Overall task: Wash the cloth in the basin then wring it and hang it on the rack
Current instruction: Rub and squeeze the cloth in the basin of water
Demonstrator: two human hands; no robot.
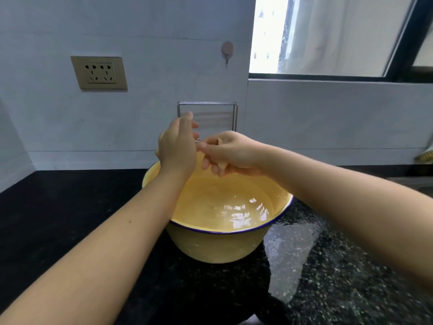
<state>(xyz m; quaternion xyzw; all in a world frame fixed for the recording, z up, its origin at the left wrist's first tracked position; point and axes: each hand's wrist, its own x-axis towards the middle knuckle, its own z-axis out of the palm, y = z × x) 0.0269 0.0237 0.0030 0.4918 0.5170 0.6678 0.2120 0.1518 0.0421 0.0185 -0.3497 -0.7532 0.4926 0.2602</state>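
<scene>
Fingers (212, 166) of my right hand (230, 152) are curled tight around a small twisted wad of yellow cloth (222, 164); bits of it poke out above and below the fist. My left hand (177, 146) is raised beside it with fingers loosely extended, and I cannot tell whether it grips the other end of the cloth, since its back faces the camera and hides the palm. Both hands sit above the far rim of the basin (212, 245), touching or nearly touching each other.

Surface: black speckled stone counter (339, 266), glossy, with wet sheen and droplets to the right of the basin. Pale wall (140, 31) behind, meeting the counter in a corner at left.

Surroundings: beige double socket (99, 72) on the wall at upper left. Small round wall hook (227, 49) higher up, centre. Window (328, 34) with a dark frame at upper right, bright outside. Thin metal rack (207, 106) stands against the wall directly behind my hands; the left hand covers its lower left part. Something yellow at the far right edge, too cut off to identify.

Basin: yellow enamel, dark blue rim, holding clear water that reflects the window light. My left forearm crosses its near-left rim.

Cloth: same yellow as the basin, bunched and compressed, held clear of the water.
</scene>
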